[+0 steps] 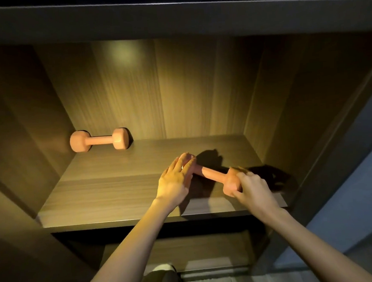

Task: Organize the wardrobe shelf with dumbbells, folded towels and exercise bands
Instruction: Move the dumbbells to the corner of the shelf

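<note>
An orange dumbbell (99,140) lies on the wooden shelf (109,190) in the back left corner, parallel to the back wall. A second orange dumbbell (214,174) lies at a slant near the shelf's front right. My left hand (175,181) covers its far left head, fingers stretched over it. My right hand (253,189) grips its near right head. No towels or bands are in view.
The wardrobe's side walls (288,111) and back panel (155,88) close in the shelf. A board (172,18) spans overhead. A lower shelf (199,252) shows beneath the front edge, with my legs below.
</note>
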A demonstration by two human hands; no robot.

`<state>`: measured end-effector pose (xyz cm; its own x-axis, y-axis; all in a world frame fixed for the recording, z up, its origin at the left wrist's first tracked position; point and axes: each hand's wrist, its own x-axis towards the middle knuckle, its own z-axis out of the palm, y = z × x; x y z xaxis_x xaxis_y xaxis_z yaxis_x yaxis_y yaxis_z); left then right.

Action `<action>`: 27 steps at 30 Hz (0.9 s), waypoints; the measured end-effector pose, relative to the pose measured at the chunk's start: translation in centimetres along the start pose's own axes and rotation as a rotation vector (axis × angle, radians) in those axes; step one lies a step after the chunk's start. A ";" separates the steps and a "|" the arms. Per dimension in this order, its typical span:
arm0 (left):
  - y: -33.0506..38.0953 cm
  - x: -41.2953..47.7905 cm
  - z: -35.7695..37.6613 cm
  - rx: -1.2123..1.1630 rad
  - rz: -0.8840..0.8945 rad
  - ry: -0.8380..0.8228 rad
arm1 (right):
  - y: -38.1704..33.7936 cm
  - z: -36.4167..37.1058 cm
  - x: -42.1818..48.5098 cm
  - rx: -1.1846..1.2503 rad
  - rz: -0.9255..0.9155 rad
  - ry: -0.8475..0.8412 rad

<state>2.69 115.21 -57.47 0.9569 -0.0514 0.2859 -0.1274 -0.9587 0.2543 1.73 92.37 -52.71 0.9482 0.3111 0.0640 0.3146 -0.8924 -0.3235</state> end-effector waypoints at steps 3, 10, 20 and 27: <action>-2.0 -1.0 -1.0 0.020 -0.024 0.028 | -1.5 1.1 0.8 0.017 -0.057 -0.009; -7.8 -4.3 -4.3 0.064 -0.184 0.075 | -7.5 4.0 3.8 0.070 -0.238 -0.012; -16.3 -6.2 -8.7 0.270 -0.403 0.069 | -17.7 7.7 9.3 -0.090 -0.432 -0.066; -21.3 -5.1 -9.2 0.377 -0.430 0.088 | -22.3 10.2 13.5 -0.083 -0.523 0.003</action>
<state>-1.84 138.49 -55.88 0.8747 0.3726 0.3099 0.3849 -0.9227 0.0229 7.07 119.74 -54.26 0.6635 0.7211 0.1997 0.7482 -0.6410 -0.1713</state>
